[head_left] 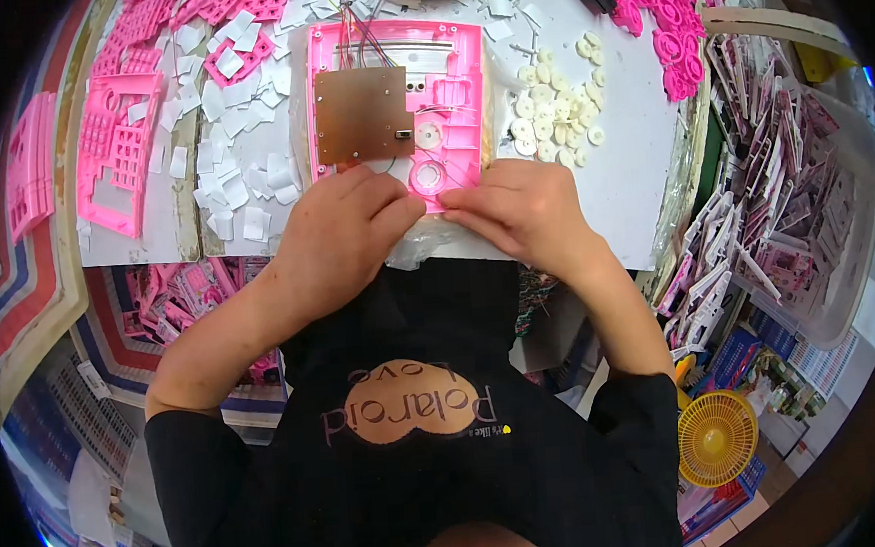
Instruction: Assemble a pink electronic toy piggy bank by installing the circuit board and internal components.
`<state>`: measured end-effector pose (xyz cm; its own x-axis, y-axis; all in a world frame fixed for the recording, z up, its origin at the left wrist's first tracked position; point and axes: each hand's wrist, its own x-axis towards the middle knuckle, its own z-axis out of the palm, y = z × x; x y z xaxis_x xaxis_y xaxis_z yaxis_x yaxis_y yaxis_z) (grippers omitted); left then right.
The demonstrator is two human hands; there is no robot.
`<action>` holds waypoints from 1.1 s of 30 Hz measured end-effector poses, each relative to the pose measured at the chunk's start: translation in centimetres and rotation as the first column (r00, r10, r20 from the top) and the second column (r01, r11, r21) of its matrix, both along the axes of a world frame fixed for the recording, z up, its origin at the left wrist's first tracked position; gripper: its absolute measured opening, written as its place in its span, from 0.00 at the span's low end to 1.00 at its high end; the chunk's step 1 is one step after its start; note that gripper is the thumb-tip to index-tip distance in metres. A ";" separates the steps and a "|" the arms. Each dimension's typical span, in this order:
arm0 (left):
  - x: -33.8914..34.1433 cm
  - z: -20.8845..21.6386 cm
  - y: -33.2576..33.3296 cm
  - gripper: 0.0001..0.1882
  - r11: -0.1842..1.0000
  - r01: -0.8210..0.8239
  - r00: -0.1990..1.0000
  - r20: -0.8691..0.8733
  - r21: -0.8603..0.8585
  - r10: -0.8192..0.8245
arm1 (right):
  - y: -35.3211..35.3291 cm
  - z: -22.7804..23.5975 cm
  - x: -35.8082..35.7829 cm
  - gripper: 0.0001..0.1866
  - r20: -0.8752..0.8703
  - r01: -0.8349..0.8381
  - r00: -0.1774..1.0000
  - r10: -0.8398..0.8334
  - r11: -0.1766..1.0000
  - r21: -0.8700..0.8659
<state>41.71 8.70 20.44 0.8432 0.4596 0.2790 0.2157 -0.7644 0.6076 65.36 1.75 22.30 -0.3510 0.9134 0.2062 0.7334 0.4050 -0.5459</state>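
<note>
On the table in front of me lies an open pink plastic casing (467,131), its inside facing up, resting on clear plastic wrap. A brown circuit board (363,113) with a small switch covers its left half, and thin wires run up from it. My left hand (350,229) is closed over the casing's near left corner, fingers bent at its lower edge. Gripping the near right corner, my right hand (529,208) has thumb and fingers drawn together at the rim. A round pink ring (430,177) shows inside the casing, between the hands. The fingertips are partly hidden.
White paper-like squares (236,175) are scattered left of the casing, beside pink panels (115,153). Cream plastic discs (558,106) lie at right, with pink parts (679,38) beyond. A clear bin (847,258) of flat pieces and a yellow basket (718,439) stand at right.
</note>
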 end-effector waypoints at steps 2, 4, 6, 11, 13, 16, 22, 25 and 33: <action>0.0 0.0 0.2 0.17 0.998 0.038 0.999 -0.024 0.042 -0.037 | -0.7 -1.8 0.8 0.08 -0.119 0.046 0.992 -0.045 0.999 0.002; 0.0 0.2 0.4 0.21 0.991 0.083 0.995 -0.067 0.102 -0.077 | -1.1 -2.8 0.5 0.08 -0.182 0.078 0.981 -0.067 0.996 0.053; 0.1 0.4 0.6 0.23 0.982 0.120 0.992 -0.052 0.148 -0.114 | -1.9 -3.1 0.0 0.15 -0.081 0.120 0.991 -0.108 0.980 0.161; 0.3 0.6 0.7 0.28 0.959 0.201 0.975 -0.134 0.200 -0.176 | -5.0 -3.0 -1.1 0.29 0.179 0.176 0.963 -0.200 0.974 0.141; 0.4 0.8 0.7 0.29 0.948 0.250 0.958 -0.191 0.195 -0.213 | -5.8 -0.9 -1.2 0.30 0.362 0.164 0.921 -0.143 0.986 -0.030; 0.1 1.1 0.4 0.29 0.952 0.228 0.961 -0.206 0.203 -0.186 | -2.3 3.9 -1.3 0.22 0.346 0.135 0.937 -0.046 0.962 -0.236; 0.3 0.9 0.4 0.28 0.963 0.207 0.972 -0.148 0.172 -0.182 | 10.5 1.9 -2.2 0.10 0.063 0.342 0.939 -0.338 0.937 -0.070; 0.2 1.0 0.3 0.26 0.979 0.168 0.979 -0.136 0.116 -0.152 | 13.7 0.7 -3.7 0.11 0.287 0.341 0.907 -0.307 0.937 -0.073; 1.5 1.8 7.1 0.14 0.932 -0.347 0.928 0.109 -0.102 0.357 | 12.1 0.2 -4.0 0.13 0.195 0.464 0.870 -0.454 0.886 -0.009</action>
